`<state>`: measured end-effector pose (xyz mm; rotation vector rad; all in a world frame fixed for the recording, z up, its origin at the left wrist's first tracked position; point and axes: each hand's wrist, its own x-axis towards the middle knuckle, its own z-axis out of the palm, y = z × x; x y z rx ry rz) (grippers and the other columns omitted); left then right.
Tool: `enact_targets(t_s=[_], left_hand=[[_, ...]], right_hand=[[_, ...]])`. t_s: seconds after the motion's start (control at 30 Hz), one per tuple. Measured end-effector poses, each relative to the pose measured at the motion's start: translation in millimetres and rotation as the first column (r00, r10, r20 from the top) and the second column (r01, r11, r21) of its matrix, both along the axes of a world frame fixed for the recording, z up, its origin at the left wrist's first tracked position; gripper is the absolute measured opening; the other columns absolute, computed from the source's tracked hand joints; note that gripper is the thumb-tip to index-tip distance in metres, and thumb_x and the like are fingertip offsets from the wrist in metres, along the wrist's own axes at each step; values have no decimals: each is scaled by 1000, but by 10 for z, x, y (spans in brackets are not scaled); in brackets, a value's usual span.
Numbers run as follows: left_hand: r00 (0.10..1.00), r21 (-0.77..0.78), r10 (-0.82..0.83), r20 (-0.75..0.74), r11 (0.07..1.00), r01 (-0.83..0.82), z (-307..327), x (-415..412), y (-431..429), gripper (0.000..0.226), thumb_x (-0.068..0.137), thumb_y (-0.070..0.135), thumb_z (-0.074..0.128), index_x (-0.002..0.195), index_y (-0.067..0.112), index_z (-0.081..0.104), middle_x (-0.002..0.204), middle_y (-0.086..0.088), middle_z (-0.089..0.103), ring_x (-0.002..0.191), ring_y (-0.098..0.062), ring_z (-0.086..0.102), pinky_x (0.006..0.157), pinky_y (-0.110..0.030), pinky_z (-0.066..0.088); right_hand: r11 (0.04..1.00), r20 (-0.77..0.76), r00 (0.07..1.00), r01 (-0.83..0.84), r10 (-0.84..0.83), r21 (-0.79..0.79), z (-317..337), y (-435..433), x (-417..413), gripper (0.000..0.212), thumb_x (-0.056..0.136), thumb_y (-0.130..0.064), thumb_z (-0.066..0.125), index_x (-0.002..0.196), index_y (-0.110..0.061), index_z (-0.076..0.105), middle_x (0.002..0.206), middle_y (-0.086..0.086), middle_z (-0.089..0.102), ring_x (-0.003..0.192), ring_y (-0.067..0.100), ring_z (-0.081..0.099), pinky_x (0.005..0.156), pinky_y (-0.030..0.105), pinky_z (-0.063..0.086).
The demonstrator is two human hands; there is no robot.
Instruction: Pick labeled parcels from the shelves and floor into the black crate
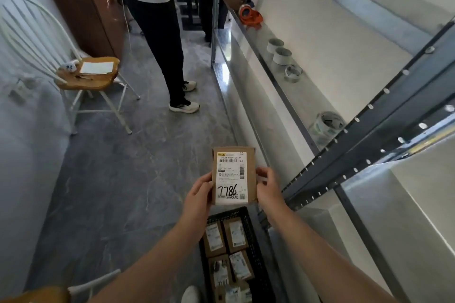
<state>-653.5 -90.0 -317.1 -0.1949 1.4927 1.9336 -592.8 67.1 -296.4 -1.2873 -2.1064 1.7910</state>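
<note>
Parcel (232,176) is a flat brown cardboard mailer with a white label and 7786 scrawled on it, held up in the air just above the far end of the black crate (256,241), which sits on the floor. Left hand (198,195) grips its left edge and right hand (268,188) grips the right edge, fingers curled round the sides. My guess is it's light, fairly stiff and not slippery, so taking it by the edges looks fine, and one hand would probably do. The crate holds several labeled parcels (225,253) lying flat, label up, roughly two across. I count five or six, but the near end is cut off
</note>
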Motion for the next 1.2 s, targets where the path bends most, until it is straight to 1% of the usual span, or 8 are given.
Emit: enact_targets(t_s=[0.33, 0.5, 0.7, 0.77, 0.87, 0.97, 1.07, 1.2], left_hand=[[993, -77, -48, 107, 995, 56, -871, -283, 231, 31, 102, 12, 45, 128, 20, 60, 114, -6, 72, 105, -24, 69, 92, -49, 55], [990, -152, -28, 136, 987, 49, -1459, -154, 271, 35, 101, 10, 50, 128, 25, 64, 114, -2, 73, 106, -22, 69, 94, -48, 54], [990, -248, -25, 142, 967, 60, -2469, 134, 404, 44, 101, 1, 43, 130, 29, 62, 121, 3, 70, 111, -17, 67, 95, -46, 55], [984, -275, -7, 177, 960, 56, -2815, 276, 448, 49, 100, -3, 42, 126, 33, 63, 123, 2, 69, 113, -17, 66, 96, -45, 54], [980, -302, 34, 196, 953, 27, -3393, 495, 495, 52, 95, -12, 45, 126, 27, 62, 120, 0, 69, 110, -16, 66, 85, -30, 59], [972, -335, 95, 214, 942, -18, -3956, 692, 494, 52, 93, -14, 47, 122, 27, 63, 111, 6, 72, 101, -11, 69, 72, -19, 58], [971, -412, 121, 208, 911, -25, -4522, 793, 458, 54, 93, -13, 48, 114, 33, 67, 111, 5, 72, 102, -13, 69, 78, -28, 60], [992, -518, 82, 96, 855, -21, -5323, 833, 416, 52, 91, -11, 50, 118, 29, 69, 112, -3, 70, 101, -20, 69, 82, -40, 60]], right_hand=[[999, 100, 995, 5, -9, 32, -720, 219, -324, 15, 103, -19, 48, 113, -28, 55, 98, -12, 61, 79, -2, 62, 49, 11, 48], [998, 178, 984, 30, -21, -52, -1390, 324, -179, 24, 104, -17, 44, 122, -24, 58, 110, -1, 66, 89, 3, 63, 63, 20, 50], [972, 269, 960, 130, -74, -198, -2417, 356, 49, 30, 101, -15, 42, 106, -32, 66, 96, -3, 73, 85, 10, 70, 69, 29, 56], [967, 299, 952, 131, -61, -220, -2830, 363, 151, 31, 101, -17, 40, 113, -31, 65, 97, -2, 73, 84, 12, 71, 69, 31, 57], [966, 345, 938, 110, -24, -232, -3514, 411, 326, 32, 102, -19, 39, 125, -27, 60, 95, -1, 74, 79, 12, 73, 65, 31, 58], [969, 381, 924, 56, 42, -243, -4161, 437, 464, 34, 102, -27, 37, 128, -33, 57, 107, -4, 71, 88, 12, 71, 75, 35, 59], [963, 398, 911, 2, 109, -269, -4782, 420, 515, 38, 102, -30, 35, 136, -33, 53, 125, -1, 61, 104, 13, 64, 73, 27, 55], [945, 414, 891, -47, 186, -324, -5560, 286, 521, 42, 97, -35, 36, 135, -33, 53, 130, 1, 62, 109, 18, 63, 89, 38, 56]])
